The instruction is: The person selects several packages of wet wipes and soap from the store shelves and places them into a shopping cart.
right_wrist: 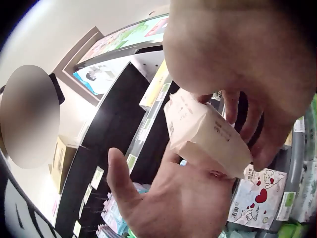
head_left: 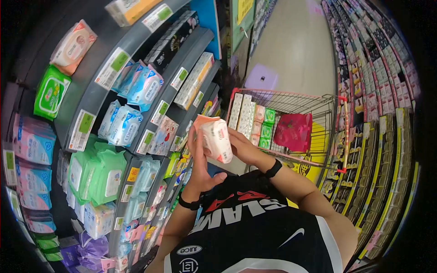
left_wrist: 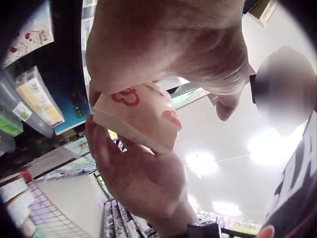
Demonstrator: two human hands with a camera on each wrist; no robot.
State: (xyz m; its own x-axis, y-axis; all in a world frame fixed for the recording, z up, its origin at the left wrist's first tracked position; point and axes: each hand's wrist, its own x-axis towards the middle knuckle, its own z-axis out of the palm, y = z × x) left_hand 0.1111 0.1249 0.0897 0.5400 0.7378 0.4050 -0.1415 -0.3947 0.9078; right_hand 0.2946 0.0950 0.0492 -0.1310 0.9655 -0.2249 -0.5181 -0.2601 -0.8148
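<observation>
A soft white and orange wipes pack [head_left: 217, 142] is up in front of my chest, tilted between both hands. My left hand [head_left: 199, 164] supports it on its left side with long, extended fingers. In the right wrist view the left hand [right_wrist: 181, 201] shows its palm, its thumb sticking out away from the pack [right_wrist: 208, 136]. My right hand [head_left: 243, 146] grips the pack from the other side, fingers partly hidden behind it. The left wrist view shows the right hand [left_wrist: 143, 181] bent around the pack's [left_wrist: 138, 119] lower edge.
Shelves of wipes stand at the left, with green packs [head_left: 98, 173] and blue-white packs [head_left: 120, 123]. Ahead, a shopping cart [head_left: 318, 98] holds boxes, small green and orange packs and a dark pink bag [head_left: 292, 132]. Goods racks [head_left: 382, 154] line the right.
</observation>
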